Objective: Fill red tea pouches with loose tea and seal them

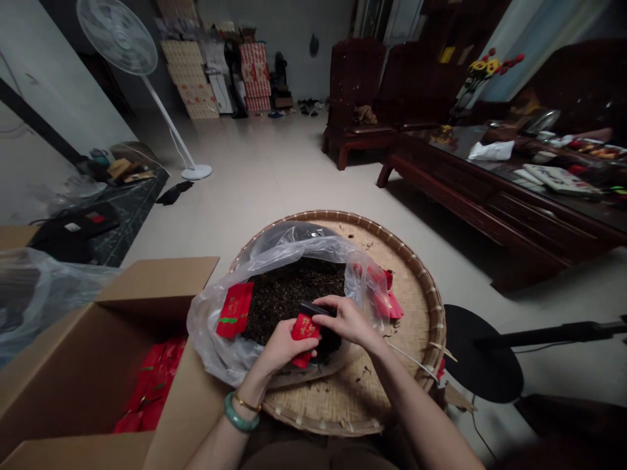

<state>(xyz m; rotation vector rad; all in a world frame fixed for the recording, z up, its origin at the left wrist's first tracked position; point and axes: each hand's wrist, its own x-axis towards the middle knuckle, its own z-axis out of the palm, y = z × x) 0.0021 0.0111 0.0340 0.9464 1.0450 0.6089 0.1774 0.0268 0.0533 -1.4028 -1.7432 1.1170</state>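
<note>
My left hand [280, 347] is closed around a small red packet [304, 333] with gold print, held upright over a clear plastic bag [210, 326] full of dark loose tea leaves [294, 290]. My right hand [345, 320] grips a small black scoop [313, 308] right at the packet's top. The bag lies on a round woven bamboo tray [421, 281]. Another red packet [235, 310] rests on the bag's left edge, and several more red packets [385, 294] lie at the right of the bag.
An open cardboard box [98, 365] at my left holds several red packets [151, 385]. A dark wooden coffee table [490, 196] with clutter stands at right, a standing fan [196, 171] at back left, a black round base with a pole [480, 352] beside the tray.
</note>
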